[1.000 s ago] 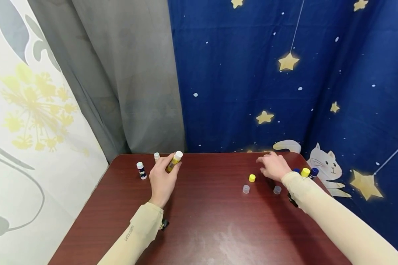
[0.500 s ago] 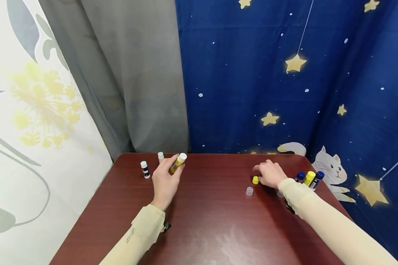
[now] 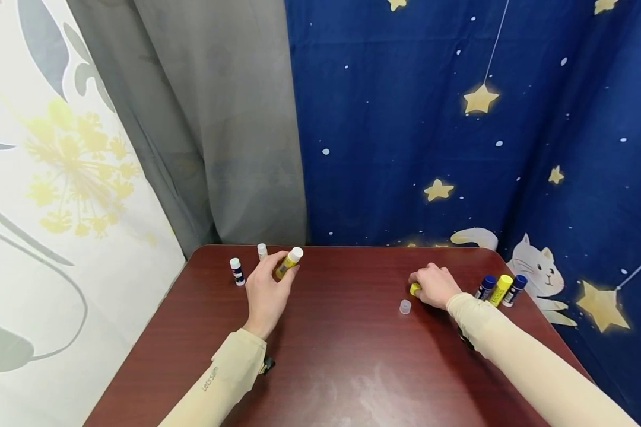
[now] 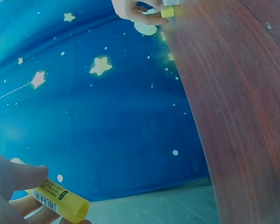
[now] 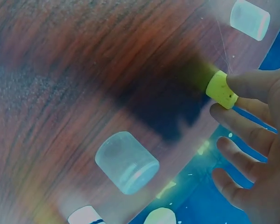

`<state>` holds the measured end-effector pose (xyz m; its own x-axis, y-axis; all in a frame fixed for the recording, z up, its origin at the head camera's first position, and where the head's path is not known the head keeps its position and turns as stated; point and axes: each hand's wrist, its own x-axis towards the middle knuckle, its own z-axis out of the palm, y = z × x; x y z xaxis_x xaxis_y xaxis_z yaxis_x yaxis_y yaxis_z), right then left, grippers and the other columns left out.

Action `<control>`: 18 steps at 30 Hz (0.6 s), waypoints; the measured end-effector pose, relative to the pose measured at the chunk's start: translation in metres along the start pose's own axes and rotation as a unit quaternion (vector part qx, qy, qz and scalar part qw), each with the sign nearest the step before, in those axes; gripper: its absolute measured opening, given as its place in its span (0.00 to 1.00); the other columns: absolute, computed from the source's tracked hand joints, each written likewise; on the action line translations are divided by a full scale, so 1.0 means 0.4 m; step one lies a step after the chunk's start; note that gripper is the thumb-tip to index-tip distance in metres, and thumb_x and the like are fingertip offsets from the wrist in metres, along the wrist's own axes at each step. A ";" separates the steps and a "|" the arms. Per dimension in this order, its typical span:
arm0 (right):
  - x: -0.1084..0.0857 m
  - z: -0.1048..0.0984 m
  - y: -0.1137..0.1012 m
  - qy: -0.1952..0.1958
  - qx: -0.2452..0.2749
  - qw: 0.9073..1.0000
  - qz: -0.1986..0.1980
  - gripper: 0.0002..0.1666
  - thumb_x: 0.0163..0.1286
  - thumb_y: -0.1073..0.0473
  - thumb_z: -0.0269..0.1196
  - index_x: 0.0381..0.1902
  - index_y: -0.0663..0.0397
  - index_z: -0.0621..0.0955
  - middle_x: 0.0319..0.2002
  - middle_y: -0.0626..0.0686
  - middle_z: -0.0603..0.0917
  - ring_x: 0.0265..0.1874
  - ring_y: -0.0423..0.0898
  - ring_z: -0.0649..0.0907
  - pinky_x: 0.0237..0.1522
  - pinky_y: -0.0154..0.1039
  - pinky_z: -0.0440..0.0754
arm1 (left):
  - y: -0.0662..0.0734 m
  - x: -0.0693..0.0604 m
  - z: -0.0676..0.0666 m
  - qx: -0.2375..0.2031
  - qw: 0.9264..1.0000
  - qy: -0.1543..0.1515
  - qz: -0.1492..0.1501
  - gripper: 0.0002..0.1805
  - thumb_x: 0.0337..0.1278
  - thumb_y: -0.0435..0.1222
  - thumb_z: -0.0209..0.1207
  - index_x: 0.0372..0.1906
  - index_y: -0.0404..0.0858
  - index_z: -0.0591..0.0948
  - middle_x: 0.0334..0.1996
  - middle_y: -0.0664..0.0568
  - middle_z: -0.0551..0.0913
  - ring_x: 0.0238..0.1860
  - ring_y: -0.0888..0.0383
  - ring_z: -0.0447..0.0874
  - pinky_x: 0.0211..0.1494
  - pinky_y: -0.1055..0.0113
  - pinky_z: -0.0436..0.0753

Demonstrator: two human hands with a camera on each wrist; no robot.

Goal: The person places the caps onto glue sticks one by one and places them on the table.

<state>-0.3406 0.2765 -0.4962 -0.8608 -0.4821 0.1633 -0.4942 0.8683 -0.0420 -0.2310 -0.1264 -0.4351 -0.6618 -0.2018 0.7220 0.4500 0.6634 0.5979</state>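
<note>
The right hand (image 3: 435,286) has just pinched the little yellow cap (image 5: 219,89) on the right, so both hands are full, the left hand (image 3: 266,296) holding the yellow tube (image 4: 61,200) on the left.

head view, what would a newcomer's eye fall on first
Likely the blue, star-printed curtain filling the head view's upper right. Next, the yellow tube in the left hand, over the left part of the table, and the small yellow cap pinched in the right hand, farther right.

With our bare right hand (image 3: 435,286), earlier beside the small cylindrical yellow plastic cap (image 5: 220,90), we now pinch it.
</note>
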 end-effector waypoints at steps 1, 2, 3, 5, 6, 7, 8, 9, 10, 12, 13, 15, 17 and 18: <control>-0.001 0.001 0.000 0.001 -0.001 1.000 0.000 0.14 0.57 0.58 0.71 0.44 0.49 0.89 0.39 0.49 0.88 0.43 0.56 0.78 0.37 0.54 0.74 | 0.000 -0.001 -0.001 0.000 1.000 -0.001 0.000 0.19 0.53 0.38 0.75 0.51 0.43 0.86 0.44 0.53 0.86 0.43 0.51 0.86 0.46 0.52 0.82; -0.001 0.002 0.000 0.002 -0.002 1.000 0.000 0.14 0.57 0.58 0.71 0.43 0.49 0.89 0.39 0.49 0.88 0.44 0.56 0.78 0.38 0.54 0.74 | -0.001 -0.002 -0.002 0.001 1.000 -0.001 0.001 0.19 0.53 0.38 0.75 0.51 0.43 0.86 0.44 0.53 0.86 0.43 0.51 0.86 0.46 0.52 0.82; -0.001 0.002 0.000 0.003 -0.001 1.000 -0.001 0.14 0.57 0.58 0.71 0.43 0.49 0.89 0.39 0.49 0.88 0.44 0.56 0.78 0.38 0.54 0.74 | -0.001 -0.003 -0.004 0.002 1.000 -0.003 0.000 0.19 0.53 0.39 0.75 0.51 0.43 0.86 0.44 0.54 0.86 0.43 0.52 0.85 0.46 0.52 0.82; -0.001 -0.002 0.002 0.007 -0.001 1.000 0.002 0.14 0.57 0.59 0.72 0.43 0.49 0.89 0.38 0.49 0.88 0.44 0.56 0.78 0.38 0.55 0.75 | -0.002 -0.001 -0.003 0.004 1.000 -0.006 0.000 0.19 0.54 0.39 0.74 0.51 0.44 0.86 0.44 0.54 0.86 0.42 0.53 0.85 0.46 0.53 0.82; 0.000 -0.005 0.003 0.008 0.000 1.000 0.003 0.14 0.58 0.59 0.72 0.43 0.49 0.89 0.38 0.49 0.88 0.44 0.56 0.78 0.39 0.55 0.75 | -0.002 0.000 -0.003 0.005 1.000 -0.008 0.000 0.18 0.54 0.39 0.74 0.51 0.44 0.86 0.44 0.54 0.86 0.42 0.53 0.85 0.46 0.53 0.81; 0.001 -0.009 0.003 0.010 0.002 1.000 0.004 0.13 0.58 0.59 0.72 0.43 0.49 0.89 0.38 0.49 0.88 0.44 0.56 0.78 0.39 0.55 0.75 | -0.003 0.001 -0.003 0.006 1.000 -0.010 0.000 0.18 0.54 0.38 0.74 0.51 0.44 0.86 0.43 0.54 0.85 0.42 0.53 0.85 0.46 0.53 0.81; 0.002 -0.013 0.003 0.012 0.004 1.000 0.006 0.14 0.58 0.59 0.72 0.43 0.49 0.89 0.39 0.50 0.88 0.44 0.56 0.78 0.39 0.55 0.75 | -0.003 0.002 -0.003 0.008 1.000 -0.010 0.001 0.18 0.54 0.38 0.74 0.51 0.44 0.86 0.43 0.55 0.85 0.42 0.52 0.85 0.45 0.53 0.81; 0.003 -0.017 0.003 0.014 0.005 1.000 0.008 0.13 0.58 0.59 0.72 0.43 0.49 0.89 0.39 0.50 0.88 0.44 0.55 0.78 0.40 0.56 0.75 | -0.003 0.002 -0.003 0.009 1.000 -0.012 0.000 0.18 0.54 0.38 0.74 0.51 0.44 0.86 0.43 0.55 0.85 0.42 0.51 0.85 0.45 0.53 0.81; 0.004 -0.022 0.002 0.017 0.006 1.000 0.010 0.14 0.58 0.59 0.72 0.44 0.49 0.89 0.39 0.50 0.88 0.44 0.55 0.78 0.40 0.56 0.76 | -0.003 0.003 -0.003 0.010 1.000 -0.013 0.001 0.18 0.54 0.38 0.74 0.51 0.45 0.86 0.43 0.55 0.85 0.42 0.51 0.85 0.45 0.53 0.81; 0.006 -0.031 0.000 0.021 0.008 1.000 0.012 0.14 0.59 0.59 0.73 0.44 0.50 0.89 0.40 0.50 0.88 0.44 0.55 0.78 0.41 0.56 0.76 | -0.002 0.003 -0.004 0.010 1.000 -0.015 0.002 0.18 0.55 0.38 0.73 0.51 0.44 0.86 0.43 0.54 0.85 0.41 0.50 0.84 0.45 0.52 0.81; 0.006 -0.035 -0.001 0.024 0.007 1.000 0.013 0.14 0.59 0.59 0.73 0.44 0.49 0.89 0.40 0.50 0.88 0.43 0.55 0.78 0.41 0.56 0.77 | -0.002 0.002 -0.004 0.010 1.000 -0.015 0.003 0.18 0.55 0.38 0.73 0.51 0.44 0.86 0.43 0.54 0.85 0.41 0.50 0.84 0.46 0.52 0.80; 0.007 -0.043 -0.004 0.031 0.009 0.999 0.011 0.14 0.59 0.59 0.73 0.45 0.49 0.88 0.41 0.51 0.88 0.43 0.55 0.79 0.42 0.56 0.77 | -0.002 0.001 -0.005 0.010 1.000 -0.016 0.004 0.17 0.56 0.38 0.73 0.51 0.44 0.86 0.43 0.54 0.85 0.42 0.51 0.84 0.46 0.51 0.81; 0.008 -0.051 -0.007 0.041 0.012 0.999 0.009 0.15 0.58 0.59 0.73 0.45 0.49 0.88 0.41 0.50 0.88 0.43 0.55 0.79 0.42 0.56 0.78 | -0.002 0.000 -0.005 0.010 1.000 -0.016 0.005 0.17 0.56 0.38 0.73 0.51 0.44 0.86 0.44 0.54 0.85 0.42 0.51 0.84 0.47 0.50 0.81; 0.008 -0.056 -0.009 0.046 0.015 0.999 0.009 0.15 0.58 0.59 0.73 0.45 0.49 0.88 0.41 0.50 0.88 0.42 0.55 0.79 0.41 0.56 0.78 | -0.002 0.000 -0.004 0.013 1.000 -0.015 0.006 0.17 0.56 0.38 0.73 0.51 0.44 0.86 0.44 0.54 0.85 0.43 0.51 0.84 0.47 0.50 0.81</control>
<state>-0.3389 0.2746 -0.4736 -0.8553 -0.4528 0.2519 -0.4839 0.8719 -0.0754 -0.2301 -0.1282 -0.4350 -0.6739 -0.1720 0.7186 0.4433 0.6839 0.5795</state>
